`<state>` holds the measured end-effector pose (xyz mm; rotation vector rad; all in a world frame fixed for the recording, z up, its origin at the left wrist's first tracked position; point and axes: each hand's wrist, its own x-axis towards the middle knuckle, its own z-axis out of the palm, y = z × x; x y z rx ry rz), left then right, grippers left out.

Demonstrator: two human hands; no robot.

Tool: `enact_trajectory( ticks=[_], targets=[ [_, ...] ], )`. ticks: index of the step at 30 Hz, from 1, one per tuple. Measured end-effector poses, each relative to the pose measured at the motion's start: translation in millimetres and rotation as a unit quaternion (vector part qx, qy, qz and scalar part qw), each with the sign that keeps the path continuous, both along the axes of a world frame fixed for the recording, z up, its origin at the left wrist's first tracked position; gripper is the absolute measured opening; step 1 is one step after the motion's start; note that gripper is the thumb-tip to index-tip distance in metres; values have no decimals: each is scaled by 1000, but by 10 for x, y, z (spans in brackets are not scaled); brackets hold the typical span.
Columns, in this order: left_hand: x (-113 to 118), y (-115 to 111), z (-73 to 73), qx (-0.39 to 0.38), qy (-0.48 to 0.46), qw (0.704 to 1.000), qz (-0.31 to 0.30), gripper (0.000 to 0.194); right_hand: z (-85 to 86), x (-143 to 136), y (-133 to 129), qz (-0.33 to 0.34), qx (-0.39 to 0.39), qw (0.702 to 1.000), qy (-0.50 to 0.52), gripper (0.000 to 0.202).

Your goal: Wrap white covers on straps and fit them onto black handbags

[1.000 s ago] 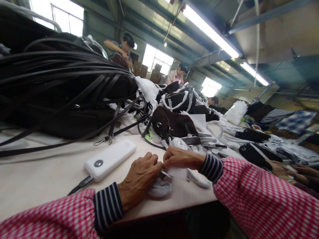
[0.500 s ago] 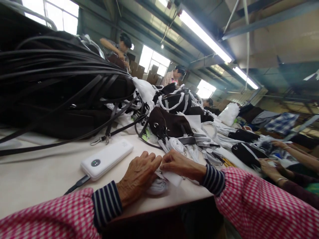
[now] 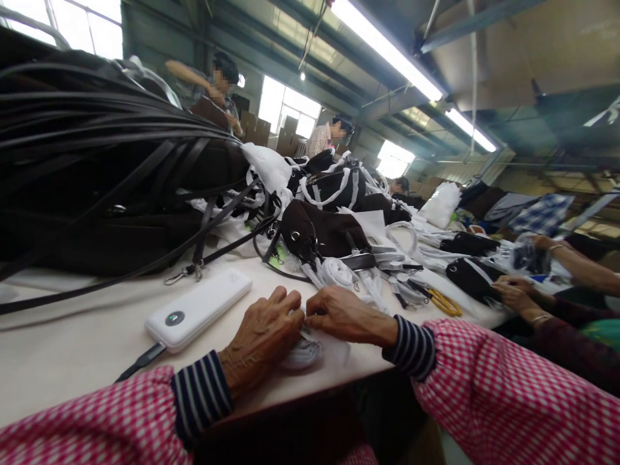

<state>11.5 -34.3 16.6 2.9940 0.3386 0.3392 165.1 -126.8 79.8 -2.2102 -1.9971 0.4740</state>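
White wrapped coil (image 3: 304,355) is lying on the table (image 3: 72,355); my left hand (image 3: 265,334) is cupping it half-closed, my right hand (image 3: 341,314) bending inward alongside, its grip hidden. I'm seemingly working its wrapping; next is needing steadiness.

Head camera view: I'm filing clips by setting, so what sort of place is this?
Probably a bag workshop or small factory: dark bags and straps are heaped on the table, co-workers stand beyond the pile, and long tube lights hang overhead.
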Motion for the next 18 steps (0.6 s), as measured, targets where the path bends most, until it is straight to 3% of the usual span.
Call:
enact_trajectory(
  ticks=[4, 7, 10, 13, 18],
  targets=[
    [-8, 21, 10, -22, -6, 1000, -14, 14, 52, -7, 58, 35, -13, 997, -71, 15],
    [-8, 32, -3, -44, -16, 999, 8, 13, 34, 70, 115, 83, -36, 995, -44, 14],
    [-1, 51, -49, -51, -29, 998, 18, 10, -7, 125, 118, 87, -26, 996, -18, 9],
    [-8, 104, -190, -93, -99, 990, -26, 13, -53, 130, 84, 59, -8, 998, -33, 8],
    [94, 334, -585, -127, -220, 966, -49, 14, -176, 220, 86, 41, -21, 999, 16, 14]
  ],
)
